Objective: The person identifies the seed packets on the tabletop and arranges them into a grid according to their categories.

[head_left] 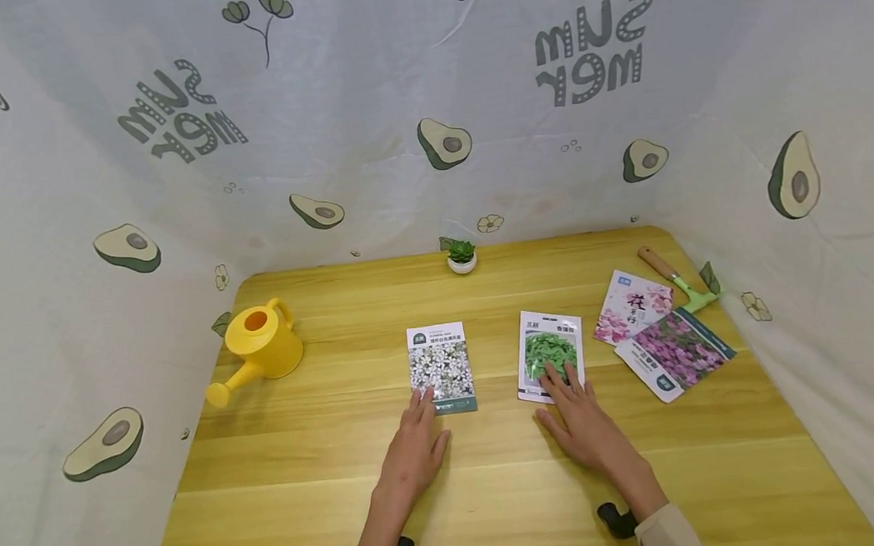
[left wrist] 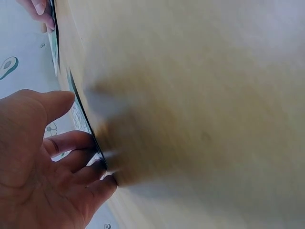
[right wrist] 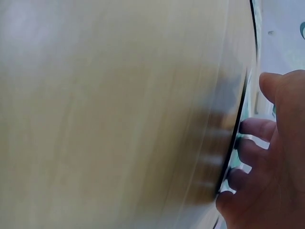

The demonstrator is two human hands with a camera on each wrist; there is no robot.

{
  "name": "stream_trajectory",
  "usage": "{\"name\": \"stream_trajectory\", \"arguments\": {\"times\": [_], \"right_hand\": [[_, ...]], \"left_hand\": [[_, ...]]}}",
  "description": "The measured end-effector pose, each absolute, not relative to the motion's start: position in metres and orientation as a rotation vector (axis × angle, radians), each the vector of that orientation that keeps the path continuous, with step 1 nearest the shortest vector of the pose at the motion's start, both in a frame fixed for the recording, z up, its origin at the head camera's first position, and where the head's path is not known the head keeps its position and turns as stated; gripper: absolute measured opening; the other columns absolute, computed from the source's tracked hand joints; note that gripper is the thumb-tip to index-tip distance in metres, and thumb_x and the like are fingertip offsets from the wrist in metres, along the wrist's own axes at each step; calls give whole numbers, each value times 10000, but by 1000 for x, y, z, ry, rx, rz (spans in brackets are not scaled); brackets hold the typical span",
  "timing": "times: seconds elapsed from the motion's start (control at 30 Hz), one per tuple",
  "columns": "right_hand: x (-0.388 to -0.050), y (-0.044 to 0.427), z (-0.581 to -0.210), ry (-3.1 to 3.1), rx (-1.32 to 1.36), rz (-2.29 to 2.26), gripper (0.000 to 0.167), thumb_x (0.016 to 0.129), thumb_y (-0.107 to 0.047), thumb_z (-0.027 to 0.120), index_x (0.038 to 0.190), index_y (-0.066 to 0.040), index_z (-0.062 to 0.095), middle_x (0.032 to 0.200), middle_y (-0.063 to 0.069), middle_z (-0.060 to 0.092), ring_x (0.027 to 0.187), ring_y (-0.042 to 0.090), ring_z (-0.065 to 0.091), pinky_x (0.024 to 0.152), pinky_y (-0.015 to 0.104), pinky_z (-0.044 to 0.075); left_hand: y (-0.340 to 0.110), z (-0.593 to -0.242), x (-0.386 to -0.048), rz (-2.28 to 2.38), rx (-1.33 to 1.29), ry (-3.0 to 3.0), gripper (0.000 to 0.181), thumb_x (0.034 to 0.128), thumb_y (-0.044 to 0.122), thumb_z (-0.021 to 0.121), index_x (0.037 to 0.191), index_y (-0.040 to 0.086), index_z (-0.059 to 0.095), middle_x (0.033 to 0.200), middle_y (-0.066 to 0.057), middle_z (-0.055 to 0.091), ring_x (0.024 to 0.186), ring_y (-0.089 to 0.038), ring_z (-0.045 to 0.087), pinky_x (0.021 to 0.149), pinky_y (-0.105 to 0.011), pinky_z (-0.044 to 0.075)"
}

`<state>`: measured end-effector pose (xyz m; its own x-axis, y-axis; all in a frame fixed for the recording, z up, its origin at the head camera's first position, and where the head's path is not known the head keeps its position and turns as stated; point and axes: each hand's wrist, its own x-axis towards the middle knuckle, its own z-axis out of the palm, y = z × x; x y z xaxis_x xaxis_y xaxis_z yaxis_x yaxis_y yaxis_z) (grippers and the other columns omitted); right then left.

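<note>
A seed packet with white flowers (head_left: 440, 365) lies on the wooden table, and the fingertips of my left hand (head_left: 410, 454) rest on its lower left corner. To its right is a packet with green leaves (head_left: 550, 351); the fingers of my right hand (head_left: 591, 430) lie on its lower part, covering some of the print. In the left wrist view the left hand (left wrist: 62, 157) touches the packet's edge with its fingertips, thumb apart. The right wrist view has the right hand (right wrist: 271, 157) with fingertips on its packet, thumb lifted off. Neither hand grips anything.
A yellow watering can (head_left: 264, 342) stands at the left. At the back is a small potted plant (head_left: 462, 257). On the right, a pink blossom packet (head_left: 632, 304) and a purple flower packet (head_left: 676, 354) overlap beside a green tool with a wooden handle (head_left: 658, 263). Printed curtains surround the table.
</note>
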<state>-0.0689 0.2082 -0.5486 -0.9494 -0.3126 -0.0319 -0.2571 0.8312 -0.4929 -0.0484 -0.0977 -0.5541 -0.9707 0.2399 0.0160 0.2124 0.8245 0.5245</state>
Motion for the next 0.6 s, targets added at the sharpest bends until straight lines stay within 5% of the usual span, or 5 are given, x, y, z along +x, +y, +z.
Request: {"name": "stream_trajectory", "arguments": {"times": [0.6], "right_hand": [[-64,192,-550,2870,-528,-776,607,1115,-281,610,1592,63,461,1743,219,292,1610,541,147,1264,729,169]], "left_hand": [[-98,-552,-41,842,331,2960,682,1013,147,767,1575,-88,461,1634,-250,480,1535,-410,444,1200,-572,429]]}}
